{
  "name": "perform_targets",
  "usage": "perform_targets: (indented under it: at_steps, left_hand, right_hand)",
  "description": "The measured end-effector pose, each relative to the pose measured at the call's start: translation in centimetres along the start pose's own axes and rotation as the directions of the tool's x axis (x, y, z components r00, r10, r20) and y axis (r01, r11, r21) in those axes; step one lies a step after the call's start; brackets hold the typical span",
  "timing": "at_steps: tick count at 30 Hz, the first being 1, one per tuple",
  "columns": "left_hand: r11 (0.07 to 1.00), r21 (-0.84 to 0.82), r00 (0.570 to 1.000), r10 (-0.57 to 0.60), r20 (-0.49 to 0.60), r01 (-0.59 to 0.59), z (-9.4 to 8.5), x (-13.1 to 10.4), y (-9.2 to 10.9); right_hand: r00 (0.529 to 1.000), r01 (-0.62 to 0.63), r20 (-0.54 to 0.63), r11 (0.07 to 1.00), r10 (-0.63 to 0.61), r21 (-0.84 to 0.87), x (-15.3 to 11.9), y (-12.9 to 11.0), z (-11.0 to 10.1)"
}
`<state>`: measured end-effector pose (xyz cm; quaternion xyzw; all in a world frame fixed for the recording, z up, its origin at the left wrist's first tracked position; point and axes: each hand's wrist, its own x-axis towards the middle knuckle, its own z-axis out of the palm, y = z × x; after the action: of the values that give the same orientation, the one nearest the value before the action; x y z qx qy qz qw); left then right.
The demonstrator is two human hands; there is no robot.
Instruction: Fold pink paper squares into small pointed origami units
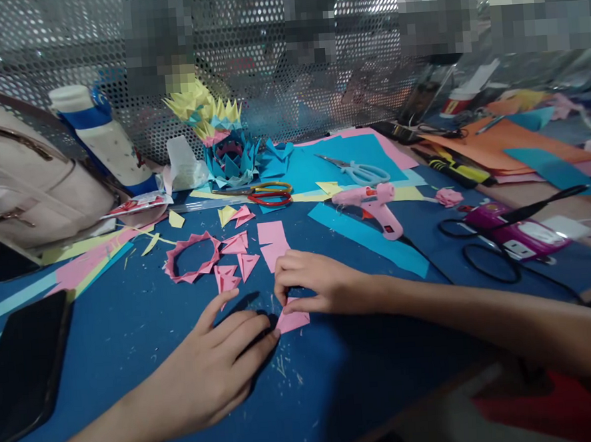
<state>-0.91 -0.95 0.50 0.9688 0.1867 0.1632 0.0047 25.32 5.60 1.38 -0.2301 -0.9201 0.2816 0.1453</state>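
Observation:
A small pink paper piece (294, 320), partly folded, lies flat on the blue table. My right hand (319, 283) has its fingers curled and pinches the upper edge of this paper between thumb and fingertips. From the left, my left hand (228, 358) reaches in with fingers spread, one fingertip touching the paper's left corner. Its raised finger is beside several folded pink triangles (248, 265). Behind them sits a ring of joined pink paper points (192, 257). Two flat pink rectangles (273, 242) lie just beyond my right hand.
A pink glue gun (372, 206) rests on a blue paper strip (366, 236). Scissors with red and yellow handles (271, 194) and light-blue-handled scissors (362, 171) lie behind. A paper pineapple-like model (225, 145), bottle (103, 139), phone (28, 364) and purple power strip (516, 231) stand around.

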Motion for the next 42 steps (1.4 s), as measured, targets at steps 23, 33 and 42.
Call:
perform_targets:
  at_steps: [23, 33, 42]
  left_hand:
    - [0.990, 0.126, 0.997, 0.066, -0.045, -0.060, 0.3, 0.1, 0.8]
    - [0.993, 0.101, 0.997, 0.065, -0.044, -0.060, 0.4, 0.1, 0.7]
    - [0.999, 0.015, 0.998, 0.034, -0.055, -0.033, 0.4, 0.6, 0.6]
  right_hand:
    - [0.999, -0.020, -0.034, 1.000, 0.020, 0.007, -0.9, -1.3, 0.2]
    - [0.999, 0.018, -0.039, 1.000, -0.019, -0.024, -1.1, -2.2, 0.1]
    - [0.983, 0.161, -0.036, 0.940, -0.180, -0.301, -1.5, -2.0, 0.0]
